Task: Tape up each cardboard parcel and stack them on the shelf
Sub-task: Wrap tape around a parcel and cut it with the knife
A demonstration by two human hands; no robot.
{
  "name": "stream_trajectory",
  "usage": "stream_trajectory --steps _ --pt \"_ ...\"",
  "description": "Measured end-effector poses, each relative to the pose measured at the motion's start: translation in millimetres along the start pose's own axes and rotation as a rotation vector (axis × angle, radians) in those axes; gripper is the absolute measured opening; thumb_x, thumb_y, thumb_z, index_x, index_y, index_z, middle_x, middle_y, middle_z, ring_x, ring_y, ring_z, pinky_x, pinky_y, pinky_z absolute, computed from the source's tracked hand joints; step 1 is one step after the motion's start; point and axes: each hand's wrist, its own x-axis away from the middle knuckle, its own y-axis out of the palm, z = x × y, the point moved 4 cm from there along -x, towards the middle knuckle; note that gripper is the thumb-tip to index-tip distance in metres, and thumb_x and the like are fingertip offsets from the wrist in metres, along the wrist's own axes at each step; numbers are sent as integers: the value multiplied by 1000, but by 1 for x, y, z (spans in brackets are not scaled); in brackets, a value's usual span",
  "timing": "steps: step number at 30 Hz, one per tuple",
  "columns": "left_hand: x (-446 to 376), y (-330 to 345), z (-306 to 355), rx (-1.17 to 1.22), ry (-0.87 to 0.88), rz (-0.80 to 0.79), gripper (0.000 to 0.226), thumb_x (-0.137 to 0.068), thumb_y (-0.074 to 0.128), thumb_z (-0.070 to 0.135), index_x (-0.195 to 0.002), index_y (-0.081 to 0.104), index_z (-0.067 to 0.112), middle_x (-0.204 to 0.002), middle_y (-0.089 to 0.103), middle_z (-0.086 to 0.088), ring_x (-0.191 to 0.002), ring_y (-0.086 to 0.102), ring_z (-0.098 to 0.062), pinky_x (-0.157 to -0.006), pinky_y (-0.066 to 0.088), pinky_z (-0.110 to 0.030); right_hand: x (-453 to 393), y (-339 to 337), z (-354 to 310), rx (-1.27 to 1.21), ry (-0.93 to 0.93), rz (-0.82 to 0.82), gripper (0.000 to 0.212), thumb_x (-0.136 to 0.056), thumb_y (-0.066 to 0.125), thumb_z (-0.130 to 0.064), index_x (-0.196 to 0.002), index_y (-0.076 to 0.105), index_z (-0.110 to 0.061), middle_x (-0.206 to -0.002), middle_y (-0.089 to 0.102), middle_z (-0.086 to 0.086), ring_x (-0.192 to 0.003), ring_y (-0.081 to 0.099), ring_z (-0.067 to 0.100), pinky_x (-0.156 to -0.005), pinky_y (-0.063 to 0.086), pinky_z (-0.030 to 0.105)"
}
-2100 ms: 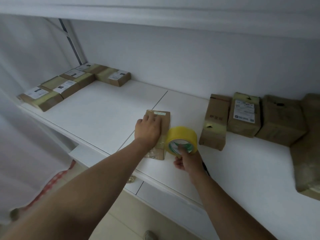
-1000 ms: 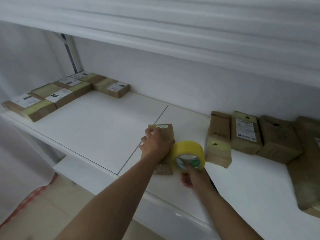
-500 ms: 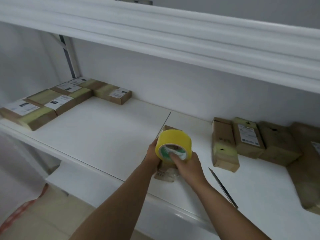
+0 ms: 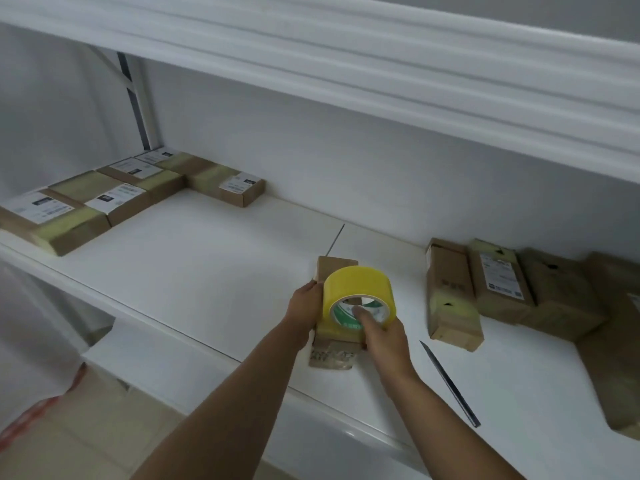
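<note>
Shelf bare leftward; tape roll over parcel near front edge

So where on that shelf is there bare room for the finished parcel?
The widest bare patch of the shelf lies between the taped parcels at far left and the parcel being taped. The right end is crowded: untaped parcels and a thin dark blade.

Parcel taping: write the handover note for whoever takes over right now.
Left hand grips the small parcel at the shelf front. Right hand holds the yellow tape roll on top of it.
Done: taped parcels at the far left.
Left: finish this parcel, move it over, then check the parcels on the right.
A thin dark blade lies beside the right hand.
</note>
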Motion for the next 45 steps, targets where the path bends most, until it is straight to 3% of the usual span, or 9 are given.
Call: stream_trajectory --steps 3,6,9,13,20,24,30,41,45 --pt "-2 6 2 -56 19 -23 27 -103 48 21 -118 65 7 -112 69 -11 -97 66 -28 -83 57 -37 -4 0 1 26 20 -15 20 -84 72 -47 -91 60 -33 -97 66 -6 -94 63 19 -91 53 39" --pt "0 7 -3 -166 82 30 45 -100 38 43 -122 64 13 -118 68 -13 -108 64 -32 -98 51 -51 -11 -3 3 28 40 -48 24 -82 71 -49 -86 62 -27 -93 70 1 -88 68 22 -86 57 47" --pt "2 8 0 -285 106 57 45 -103 30 41 -118 63 14 -115 67 -13 -108 62 -31 -97 49 -44 -15 -10 8 -47 69 -37 30 -75 73 -48 -87 67 -21 -91 73 6 -85 70 27 -83 58 53" --pt "7 10 7 -384 124 99 47 -103 27 43 -116 64 16 -115 66 -13 -107 60 -32 -96 48 -43 -11 -16 11 -192 86 18 10 -87 72 -27 -83 67 -20 -88 72 7 -85 70 29 -83 58 55" --pt "-1 1 2 -597 141 163 37 -104 40 39 -122 66 19 -118 69 -11 -108 62 -33 -88 51 -39 2 2 5 -33 -11 1 21 -88 68 -48 -91 61 -28 -96 66 -2 -93 64 22 -87 54 39" --pt "2 5 5 -641 148 189 47 -105 32 45 -125 65 18 -123 66 -16 -113 59 -36 -86 44 -37 -1 -9 9 -144 38 12 16 -88 69 -37 -83 63 -23 -93 69 5 -90 66 26 -86 57 50" --pt "1 4 4 -608 103 200 52 -102 30 51 -131 63 23 -126 65 -12 -115 57 -33 -97 45 -41 -3 -14 15 -497 160 40 7 -91 67 -18 -95 62 -19 -98 67 9 -91 67 28 -56 56 28" --pt "1 5 4 -643 92 196 65 -96 34 66 -140 55 24 -135 61 -9 -121 56 -31 -102 46 -45 1 -1 15 -444 132 -86 23 -83 76 -38 -98 58 -34 -107 68 0 -99 66 20 -89 58 40" --pt "2 5 4 -655 70 185 76 -89 43 73 -145 49 22 -138 58 -8 -124 55 -31 -102 47 -45 -2 -8 18 -441 152 -68 22 -87 73 -34 -105 61 -28 -110 68 5 -97 68 23 -74 59 32"
